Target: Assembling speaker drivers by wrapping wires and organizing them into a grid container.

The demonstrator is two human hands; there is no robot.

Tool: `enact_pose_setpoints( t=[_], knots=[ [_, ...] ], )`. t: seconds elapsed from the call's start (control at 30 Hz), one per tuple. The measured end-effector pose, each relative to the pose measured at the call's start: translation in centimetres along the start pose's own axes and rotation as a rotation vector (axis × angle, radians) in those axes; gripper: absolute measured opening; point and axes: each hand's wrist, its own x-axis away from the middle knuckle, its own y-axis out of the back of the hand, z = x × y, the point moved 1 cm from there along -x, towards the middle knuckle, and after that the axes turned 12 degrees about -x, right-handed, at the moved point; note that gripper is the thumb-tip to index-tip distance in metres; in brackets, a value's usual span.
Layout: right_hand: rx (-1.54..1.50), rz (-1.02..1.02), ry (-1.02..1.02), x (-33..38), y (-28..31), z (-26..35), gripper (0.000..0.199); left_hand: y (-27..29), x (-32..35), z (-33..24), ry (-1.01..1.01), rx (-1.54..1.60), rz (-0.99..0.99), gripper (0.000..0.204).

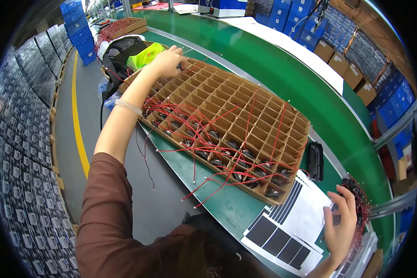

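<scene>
**Head view: Two hands at work around a partitioned box**

A person's left hand point(170, 62) reaches to the far left end of a cardboard divider box point(227, 92), fingers curled round a small dark part point(179, 67) just above the rim. The right hand point(340, 222) stands well apart, beyond the box's right end, thumb and fingers partly spread; something dark shows between them, but whether it is gripped cannot be told. Dark round parts point(273, 191) fill cells along the box's near side, their red wires point(199, 149) tangled over the dividers and trailing past the near wall. Open cells run along the far side.

A narrow strip of green tabletop point(231, 204) separates box and near table edge; along the far edge, a metal rail point(190, 45) borders a broad green surface point(264, 58). A black case point(315, 160) sits just beside the right end, and printed sheets point(306, 208) occupy the space toward the right hand.
</scene>
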Motion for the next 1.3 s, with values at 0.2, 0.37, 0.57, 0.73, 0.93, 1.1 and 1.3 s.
enact_pose_setpoints(
  t=[0.2,0.37,0.57,0.73,0.93,1.1,1.3],
  knots=[
    [0.009,0.018,0.006,0.0,-0.1,-0.1,0.026,0.4,-0.5,-0.6,-0.196,-0.231,-0.038,0.015],
    [0.002,0.074,-0.020,-0.1,-0.2,0.1,0.025,-2.1,-0.9,1.3,0.103,0.119,-0.298,0.012],
    [0.008,0.097,-0.037,-0.1,-0.4,-0.1,0.025,-3.6,-1.5,1.6,0.498,0.613,-0.282,0.014],
    [0.007,0.098,-0.035,-0.1,-0.4,-0.2,0.024,-5.2,-1.3,2.8,0.550,0.556,-0.260,0.014],
    [0.015,0.107,-0.048,0.0,-0.4,-0.1,0.023,-4.8,-0.6,1.4,0.597,0.359,-0.385,0.014],
    [0.014,0.103,-0.028,0.1,-0.3,-0.1,0.023,-5.9,-1.2,2.2,0.769,0.463,-0.529,0.015],
    [0.036,0.111,-0.052,0.2,-0.3,0.0,0.023,-4.2,-1.0,1.2,0.682,0.070,-0.325,0.015]
  ],
)
